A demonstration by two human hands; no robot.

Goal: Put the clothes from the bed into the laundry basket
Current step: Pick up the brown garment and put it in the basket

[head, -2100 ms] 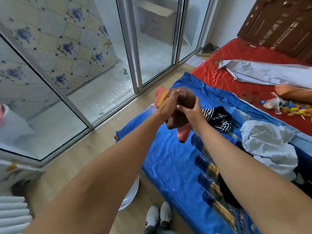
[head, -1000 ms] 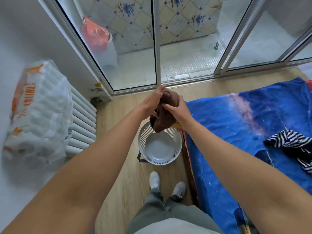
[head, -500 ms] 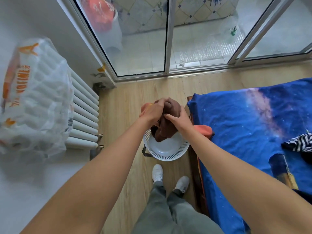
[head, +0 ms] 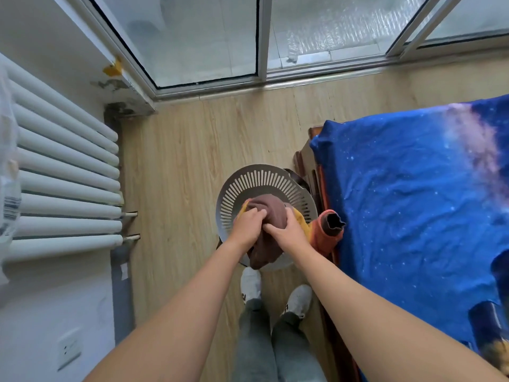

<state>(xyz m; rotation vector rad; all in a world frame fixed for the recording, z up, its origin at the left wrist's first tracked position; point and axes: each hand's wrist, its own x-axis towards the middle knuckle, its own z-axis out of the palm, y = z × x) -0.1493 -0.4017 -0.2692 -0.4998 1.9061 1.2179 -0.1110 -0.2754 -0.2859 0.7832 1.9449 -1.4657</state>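
A bunched brown garment [head: 271, 213] with yellow and orange parts is held by both hands inside the mouth of the white slotted laundry basket [head: 259, 179] on the floor. My left hand [head: 249, 223] grips its left side and my right hand [head: 286, 230] grips its right side. An orange sleeve [head: 329, 226] of the garment hangs over the basket's right rim, toward the bed. The bed [head: 413, 194], covered with a blue starry sheet, lies to the right of the basket. The basket's bottom is hidden by the garment and my hands.
A white radiator [head: 66, 183] lines the left wall. Sliding glass doors [head: 261, 40] stand beyond the wooden floor [head: 192, 150]. My feet in white shoes [head: 250, 282] stand just below the basket. A dark wooden bed frame edge [head: 305, 158] touches the basket's right.
I turned from the bed to the basket with the garment held in both hands. Over the last second the hands lowered it from above the basket into the basket's mouth.
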